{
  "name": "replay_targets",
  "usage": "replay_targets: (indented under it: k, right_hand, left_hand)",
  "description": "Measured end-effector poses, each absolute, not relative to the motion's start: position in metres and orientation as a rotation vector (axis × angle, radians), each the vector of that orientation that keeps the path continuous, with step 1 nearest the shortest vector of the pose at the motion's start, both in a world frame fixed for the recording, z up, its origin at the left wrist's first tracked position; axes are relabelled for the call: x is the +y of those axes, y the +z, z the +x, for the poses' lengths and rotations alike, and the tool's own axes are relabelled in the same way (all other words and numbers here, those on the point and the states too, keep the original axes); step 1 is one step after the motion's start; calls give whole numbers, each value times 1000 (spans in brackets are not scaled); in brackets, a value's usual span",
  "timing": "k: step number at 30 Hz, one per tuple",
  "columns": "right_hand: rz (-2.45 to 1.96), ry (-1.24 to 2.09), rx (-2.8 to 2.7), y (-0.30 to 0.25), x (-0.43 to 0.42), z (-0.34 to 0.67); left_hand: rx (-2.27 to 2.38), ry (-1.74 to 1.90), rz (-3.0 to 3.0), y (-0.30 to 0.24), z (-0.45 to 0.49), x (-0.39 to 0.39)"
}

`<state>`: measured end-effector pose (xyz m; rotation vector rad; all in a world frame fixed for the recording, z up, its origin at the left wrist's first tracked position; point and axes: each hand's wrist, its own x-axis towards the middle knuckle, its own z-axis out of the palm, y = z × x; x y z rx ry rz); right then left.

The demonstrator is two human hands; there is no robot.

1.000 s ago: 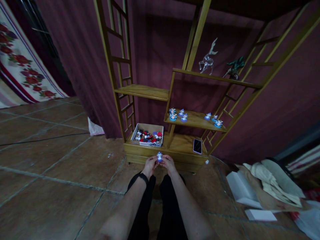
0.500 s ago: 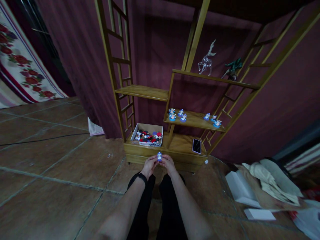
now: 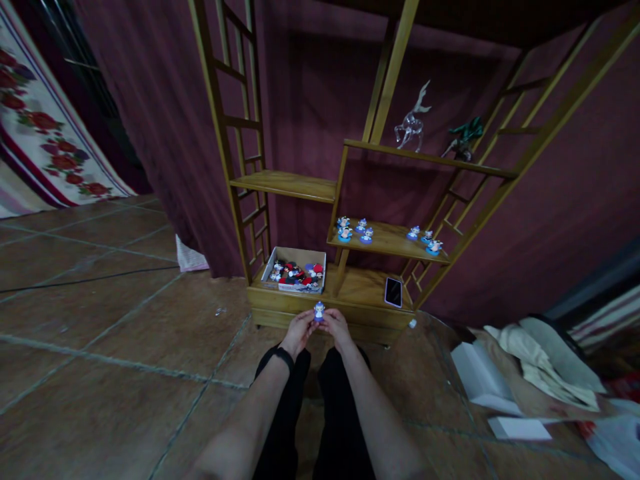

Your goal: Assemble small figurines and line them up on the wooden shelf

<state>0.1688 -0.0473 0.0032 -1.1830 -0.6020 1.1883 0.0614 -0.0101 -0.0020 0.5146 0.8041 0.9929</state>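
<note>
A small purple-and-white figurine stands upright between my two hands, in front of the shelf's lower edge. My left hand pinches its base from the left, and my right hand grips it from the right. Just beyond my hands, an open cardboard box on the bottom shelf holds several red, black and white figurines. On the middle shelf stand similar blue or purple figurines in two groups, one at the left and one at the right.
A phone lies on the bottom shelf at the right. Higher up stand a clear deer ornament and a dark green ornament. White boxes and cloth lie on the floor at right. A cable crosses the floor at left.
The figurine is slightly higher and turned a little in my fingers. Both hands stay in nearly the same place.
</note>
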Motion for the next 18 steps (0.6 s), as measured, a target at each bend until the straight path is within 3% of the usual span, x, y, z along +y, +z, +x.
replay_targets:
  k: [18]
  right_hand:
    - [-1224, 1177, -595, -5, -41, 170]
  left_hand:
    - [837, 970, 506, -6, 62, -6]
